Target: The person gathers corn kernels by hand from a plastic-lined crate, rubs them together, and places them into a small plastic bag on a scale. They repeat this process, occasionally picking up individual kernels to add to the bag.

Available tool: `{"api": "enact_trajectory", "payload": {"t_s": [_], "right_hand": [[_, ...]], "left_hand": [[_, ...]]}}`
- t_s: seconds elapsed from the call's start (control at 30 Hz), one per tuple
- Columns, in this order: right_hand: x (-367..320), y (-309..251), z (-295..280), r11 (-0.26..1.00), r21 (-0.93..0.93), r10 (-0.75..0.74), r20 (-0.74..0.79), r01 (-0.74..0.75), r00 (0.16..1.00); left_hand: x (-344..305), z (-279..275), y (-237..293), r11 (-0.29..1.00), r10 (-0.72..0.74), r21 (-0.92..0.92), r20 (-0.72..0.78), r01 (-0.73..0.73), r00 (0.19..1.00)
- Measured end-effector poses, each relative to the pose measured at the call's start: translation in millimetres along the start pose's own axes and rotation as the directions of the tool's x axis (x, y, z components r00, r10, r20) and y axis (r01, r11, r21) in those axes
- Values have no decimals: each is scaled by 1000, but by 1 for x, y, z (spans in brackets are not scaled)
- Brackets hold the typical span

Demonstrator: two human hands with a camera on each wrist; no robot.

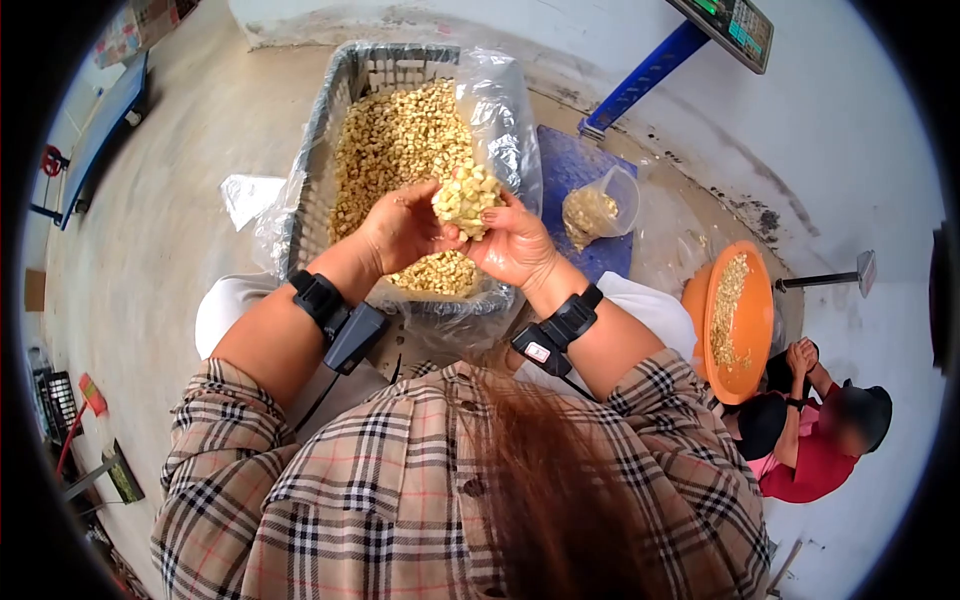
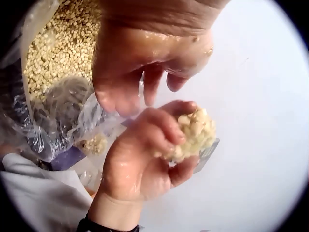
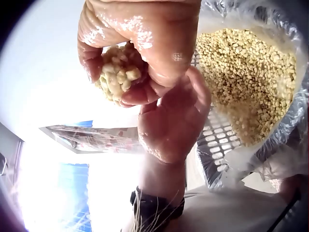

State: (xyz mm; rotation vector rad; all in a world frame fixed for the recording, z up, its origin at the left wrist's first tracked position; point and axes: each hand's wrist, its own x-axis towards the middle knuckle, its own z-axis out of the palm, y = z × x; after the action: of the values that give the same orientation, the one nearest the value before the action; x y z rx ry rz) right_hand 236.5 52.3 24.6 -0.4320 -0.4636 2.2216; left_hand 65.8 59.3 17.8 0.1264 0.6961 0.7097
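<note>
Handling of a clump by a seated worker. The right hand [image 1: 515,243] grasps the clump [image 1: 466,196], thumb and fingers closed round it; the left hand [image 1: 400,228] lies just beside, fingers loosely spread and gripping nothing. The clump is above the crate [image 1: 316,172], whose plastic liner [image 1: 492,105] holds a mass of pale yellow pieces [image 1: 400,125]. The step in hand appears to be gathering or shaping a handful; the next move probably calls for steady right-hand pressure, with the left palm ready beneath to catch loose pieces. The crate stands on a bare floor [image 1: 195,130]. Beside it, a blue platform [image 1: 560,158] bears a clear bag [image 1: 622,192], partly filled. At right are an orange basin [image 1: 762,300] and another person [image 1: 800,470] in red, hands together.
</note>
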Motion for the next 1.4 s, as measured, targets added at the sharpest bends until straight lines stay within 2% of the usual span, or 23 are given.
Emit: {"api": "enact_trajectory", "payload": {"t_s": [0.03, 0.1, 0.2, 0.23, 0.3, 0.33, 0.4, 0.47, 0.63, 0.73, 0.77, 0.8, 0.87, 1.07, 1.13, 1.3, 1.4], "right_hand": [[2, 1, -2, 999, 23, 46, 75, -48, 996], [1, 2, 0, 999, 33, 35, 64, -37, 997], [-3, 0, 2, 998, 49, 34, 18, -35, 999], [-5, -1, 3, 997, 59, 40, 24, -42, 999], [-6, -3, 1, 994, 70, 80, 76, -85, 994], [-8, -3, 1, 995, 71, 62, 62, -67, 996], [-12, -3, 0, 996, 79, 29, 21, -30, 999], [-18, -8, -4, 997, 66, -23, -59, 27, 998], [-44, -49, -32, 986, 47, -146, -195, 158, 970], [-69, -76, -62, 963, 4, -258, -277, 269, 926], [-79, -85, -68, 949, -27, -300, -391, 314, 870], [-89, -95, -83, 941, -74, -331, -405, 330, 852], [-101, -113, -112, 913, -163, -397, -568, 374, 721], [-123, -148, -151, 920, -346, -387, -738, 182, 552], [-116, -147, -138, 893, -439, -428, -764, 97, 483], [-97, -152, -128, 711, -669, -570, -728, -217, 381], [-92, -153, -125, 609, -688, -597, -725, -395, 343]], "left_hand": [[4, -5, -4, 1000, -4, -27, 110, 7, 994], [9, -14, -7, 996, 1, -87, 304, 27, 953], [9, -12, -6, 995, 31, -100, 209, -11, 977], [4, -6, -4, 991, 35, -135, 202, -8, 979], [4, -7, -5, 995, 94, -51, 247, -84, 964], [1, -6, -5, 992, 123, -6, 273, -126, 954], [-3, -1, -4, 978, 206, 2, 145, -208, 968], [10, -24, 0, 972, 233, -53, 153, -228, 960], [4, -23, 9, 963, 262, 45, 55, -265, 963], [2, -25, 10, 958, 278, 63, 18, -278, 960], [2, -22, 11, 958, 280, 62, 19, -280, 960], [1, -20, 11, 957, 282, 63, 20, -282, 959], [0, -13, 12, 960, 268, 83, 18, -269, 963], [1, -15, 9, 955, 271, 116, 38, -273, 962], [1, -18, 9, 951, 278, 128, 35, -280, 960], [2, -18, 10, 947, 277, 163, 22, -277, 961], [1, -18, 9, 944, 280, 174, 23, -279, 960]]}}
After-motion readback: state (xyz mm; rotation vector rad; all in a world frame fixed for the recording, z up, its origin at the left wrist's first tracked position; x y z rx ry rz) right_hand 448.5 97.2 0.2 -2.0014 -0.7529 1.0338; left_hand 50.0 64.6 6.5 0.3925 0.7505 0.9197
